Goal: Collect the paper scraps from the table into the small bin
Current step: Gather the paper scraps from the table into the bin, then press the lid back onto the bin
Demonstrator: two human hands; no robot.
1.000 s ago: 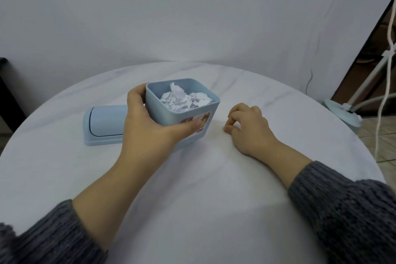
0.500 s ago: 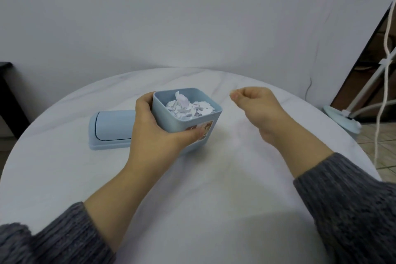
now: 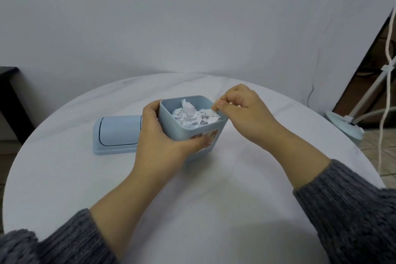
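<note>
— What takes up the most room?

— A pale backdrop (image 3: 171, 17) fills the top half. Below it lies a round white surface (image 3: 214, 199) with faint grey veining.

— And the person?

— Two forearms reach in from the bottom edge, each in a grey knitted sleeve (image 3: 353, 210) pushed back from the wrist. Off to the right, past the surface's edge, stands a lamp base (image 3: 342, 124) on a tiled floor.

— Where is the bin?

— The small bin (image 3: 169, 122), light blue and square, stands upright on the surface a little beyond its middle, with a picture sticker on the near wall. Just beside it on the left, its flat blue lid (image 3: 117, 133) lies on the surface, partly behind the hand.

— How is the left grip (image 3: 162, 141) set?

— Wrapped round the bin: fingers on the left wall, thumb pressed to the near wall over the sticker.

— And the right grip (image 3: 242, 113)?

— It hovers at the bin's right rim, fingers curled, thumb and forefinger closed narrowly together. They seem to pinch a small scrap (image 3: 214, 111), though the piece is tiny and hard to tell from the rest.

— The rest?

— White paper scraps (image 3: 192, 117) heaped in the bin nearly to the rim.
</note>
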